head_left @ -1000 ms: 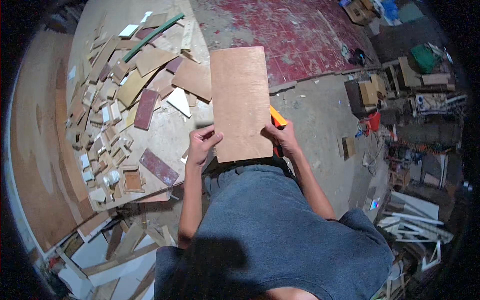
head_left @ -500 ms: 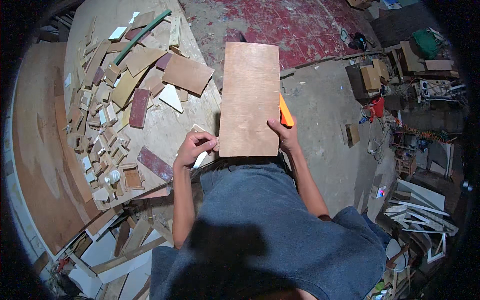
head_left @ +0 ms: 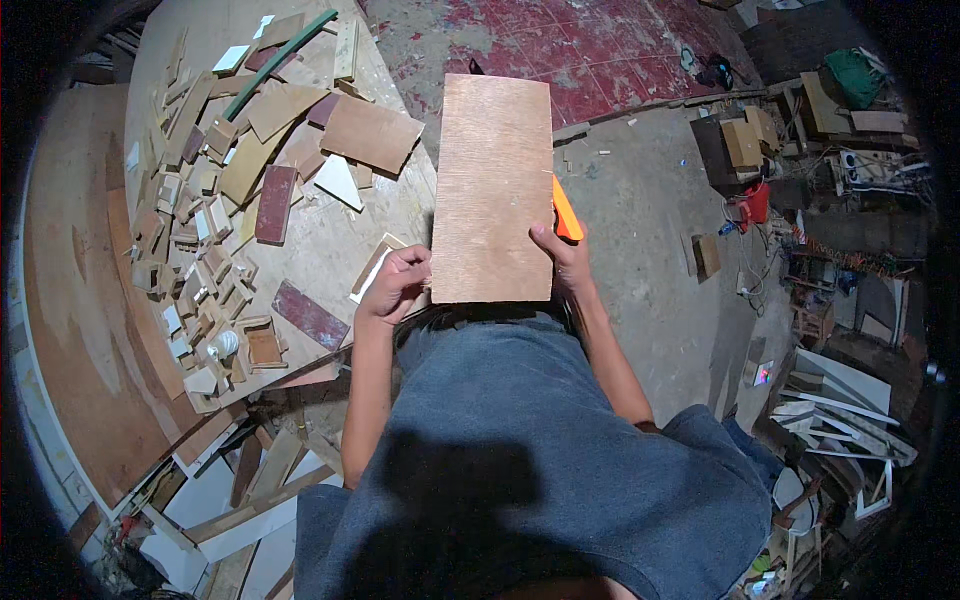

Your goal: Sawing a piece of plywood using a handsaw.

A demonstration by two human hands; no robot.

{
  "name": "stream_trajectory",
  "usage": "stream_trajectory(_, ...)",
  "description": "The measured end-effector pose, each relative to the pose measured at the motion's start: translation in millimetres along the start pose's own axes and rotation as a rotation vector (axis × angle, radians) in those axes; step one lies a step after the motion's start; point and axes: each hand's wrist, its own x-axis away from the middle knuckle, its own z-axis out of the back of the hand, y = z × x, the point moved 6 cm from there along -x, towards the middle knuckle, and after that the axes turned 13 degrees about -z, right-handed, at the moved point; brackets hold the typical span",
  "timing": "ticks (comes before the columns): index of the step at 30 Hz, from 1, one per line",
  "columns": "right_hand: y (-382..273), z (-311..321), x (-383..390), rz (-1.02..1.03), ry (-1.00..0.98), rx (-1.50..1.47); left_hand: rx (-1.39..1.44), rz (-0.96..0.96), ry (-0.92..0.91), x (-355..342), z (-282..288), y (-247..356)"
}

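A rectangular plywood board [head_left: 492,190] is held up in front of me, its long side running away from my body. My right hand [head_left: 568,255] grips its right edge, the thumb lying on the top face and the other fingers hidden beneath. An orange tool, perhaps a cutter [head_left: 567,212], sticks out past that same edge beside the hand; its other end is hidden under the board. At the lower left edge, my left hand [head_left: 392,285] is closed with fingers bent and pinched together; what lies between the fingertips cannot be made out.
On the left, a worktable [head_left: 335,255] bears many wood offcuts, a dark red piece [head_left: 311,315], a white triangular piece [head_left: 340,183] and a green strip [head_left: 281,64]. Scrap boards [head_left: 265,500] lie below it. Cartons [head_left: 742,150] and cables stand at right.
The board and both hands sit slightly further left and higher in the picture, while the surroundings have shifted a little too. The left hand's fingers are still at the board's edge.
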Motion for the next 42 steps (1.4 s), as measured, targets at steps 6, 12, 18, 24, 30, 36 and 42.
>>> stream_trajectory(6,13,9,2,0.047,0.070,-0.040,0.255,0.162,0.154,12,-11,-36)
stream_trajectory(12,-1,20,-1,0.097,0.146,0.075,-0.086,0.235,0.325,19,7,-15)
stream_trajectory(18,-11,17,-2,0.153,0.170,-0.056,-0.732,-0.125,0.345,-19,-10,32)
stream_trajectory(24,-9,27,-5,0.183,0.194,-0.028,-0.236,0.024,0.051,-49,-30,18)
stream_trajectory(30,-3,43,-2,0.137,0.187,-0.098,-0.243,0.028,-0.054,-45,-37,14)
stream_trajectory(36,13,68,-12,0.125,0.187,-0.028,-0.136,0.011,0.028,-41,-39,3)
stream_trajectory(42,11,75,-9,0.114,0.106,0.019,-0.002,-0.006,0.053,-37,-48,-16)
